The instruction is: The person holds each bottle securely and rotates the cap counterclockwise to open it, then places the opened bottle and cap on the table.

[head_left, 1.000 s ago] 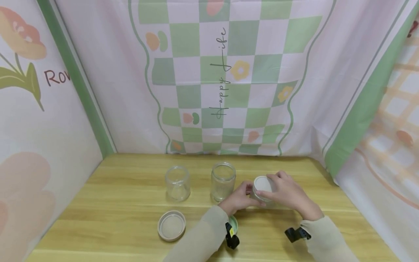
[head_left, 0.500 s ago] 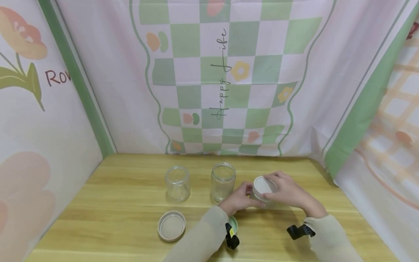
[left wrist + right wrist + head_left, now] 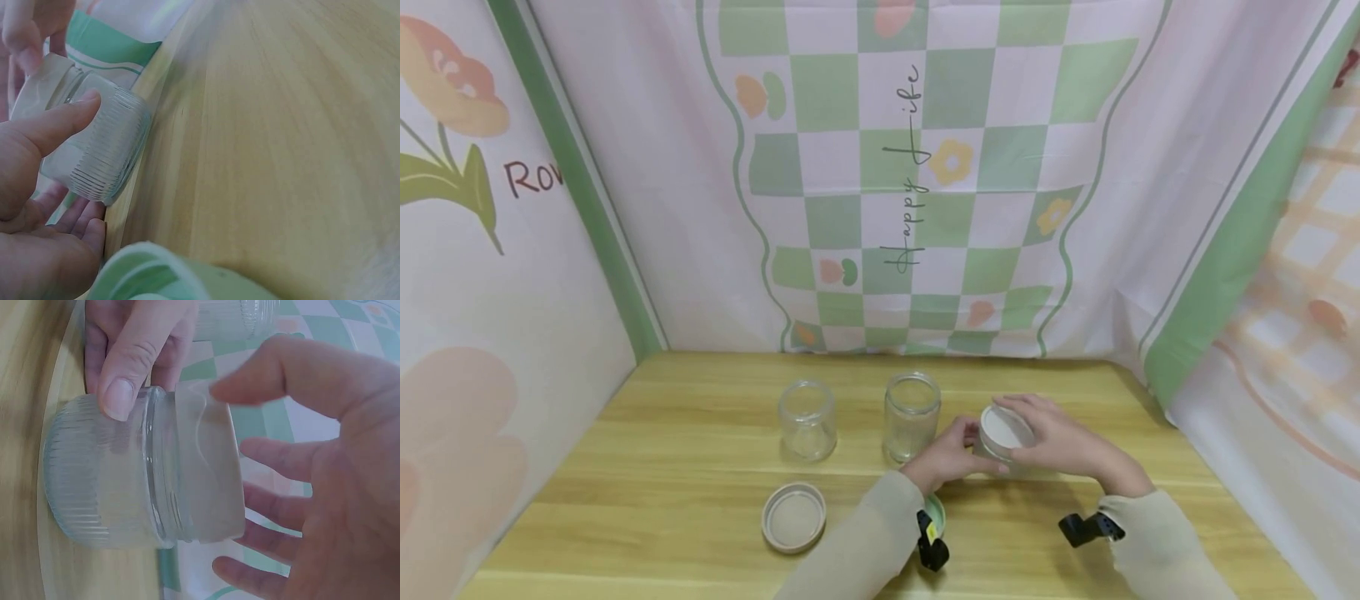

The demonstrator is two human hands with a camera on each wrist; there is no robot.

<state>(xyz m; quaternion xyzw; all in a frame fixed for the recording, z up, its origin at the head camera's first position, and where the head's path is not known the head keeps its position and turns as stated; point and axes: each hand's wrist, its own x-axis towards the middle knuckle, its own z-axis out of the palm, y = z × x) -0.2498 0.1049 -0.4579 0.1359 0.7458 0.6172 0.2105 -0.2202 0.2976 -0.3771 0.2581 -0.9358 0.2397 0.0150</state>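
A ribbed glass jar [image 3: 94,478] stands on the table with an off-white lid [image 3: 1004,427] on its mouth. My left hand [image 3: 951,457] holds the jar's side, its thumb lying along the glass in the left wrist view. Over the lid is my right hand [image 3: 1067,437], thumb and fingers bent about the rim. In the right wrist view the right thumb [image 3: 250,378] is at the lid's edge and the fingertips meet its far side. Whether the lid sits fully level on the glass is hard to tell.
Two lidless glass jars, a left one [image 3: 807,421] and a middle one [image 3: 912,417], stand left of the hands. A beige lid [image 3: 793,517] lies upturned at front left. Partly behind the left wrist is a green lid [image 3: 147,272]. A printed curtain [image 3: 955,217] closes the table's back.
My right hand has turned a little about the lid, its thumb moving from the lid's front towards the right. My left hand and the jar stay where they were.
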